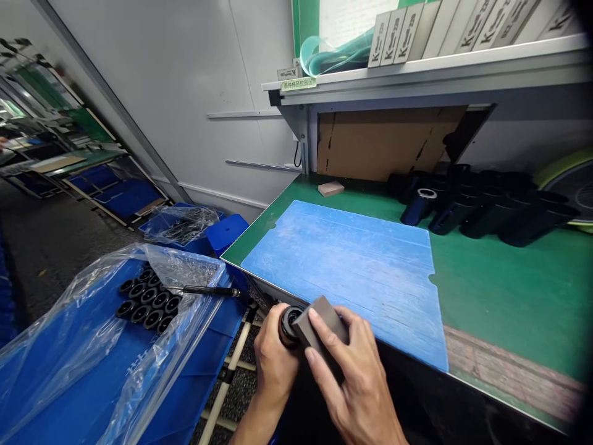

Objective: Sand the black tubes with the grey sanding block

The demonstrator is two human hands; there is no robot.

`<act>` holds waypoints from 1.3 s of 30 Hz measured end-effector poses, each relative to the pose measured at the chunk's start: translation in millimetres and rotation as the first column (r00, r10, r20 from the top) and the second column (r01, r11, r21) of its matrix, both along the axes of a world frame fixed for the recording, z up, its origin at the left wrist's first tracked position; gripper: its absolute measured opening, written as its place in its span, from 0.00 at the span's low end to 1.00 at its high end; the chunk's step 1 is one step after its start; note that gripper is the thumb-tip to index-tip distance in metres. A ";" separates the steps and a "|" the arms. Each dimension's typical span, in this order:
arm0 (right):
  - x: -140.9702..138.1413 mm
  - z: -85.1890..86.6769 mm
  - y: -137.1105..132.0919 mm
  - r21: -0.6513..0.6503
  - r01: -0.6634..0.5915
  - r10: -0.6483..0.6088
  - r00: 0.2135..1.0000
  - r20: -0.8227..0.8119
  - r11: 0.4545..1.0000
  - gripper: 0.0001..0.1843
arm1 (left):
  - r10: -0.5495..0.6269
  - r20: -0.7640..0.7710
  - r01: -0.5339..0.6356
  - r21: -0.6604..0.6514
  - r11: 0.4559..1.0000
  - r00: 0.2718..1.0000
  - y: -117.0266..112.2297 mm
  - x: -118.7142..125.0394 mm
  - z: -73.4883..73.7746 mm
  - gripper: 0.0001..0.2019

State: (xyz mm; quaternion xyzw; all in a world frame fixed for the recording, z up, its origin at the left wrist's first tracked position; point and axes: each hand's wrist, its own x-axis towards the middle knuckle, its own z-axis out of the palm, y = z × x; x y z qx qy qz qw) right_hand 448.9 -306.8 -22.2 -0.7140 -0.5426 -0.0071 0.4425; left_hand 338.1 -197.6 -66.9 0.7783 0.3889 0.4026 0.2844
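Head view: if the block point(330, 316) tilted or skidded, its hard edge could scuff the tube point(291, 317) or knock the left hand point(277, 353); a slack hold could drop the tube, since it hangs short of the mat point(352, 262). The tube sits inside the left hand's curled fingers, its round end facing up — thumb side hidden. The right hand point(360, 371) pinches the block between spread fingers, its corner against or just over the tube's rim — actual contact I can't tell.
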 end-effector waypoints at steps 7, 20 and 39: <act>3.3 3.0 7.8 0.019 -0.026 0.026 1.000 0.002 0.999 0.31 | -0.053 0.057 0.054 -0.026 0.998 0.997 -7.7 6.7 -0.9 0.11; 7.0 -10.2 8.7 0.017 0.050 -0.050 0.998 0.041 0.999 0.30 | -0.092 0.058 0.096 -0.070 0.993 0.994 -4.4 15.7 -10.9 0.12; 143.7 -51.4 -8.4 -0.124 0.526 -0.497 0.843 0.205 0.841 0.43 | -0.037 0.258 0.068 -0.114 0.991 0.965 3.9 14.7 7.7 0.19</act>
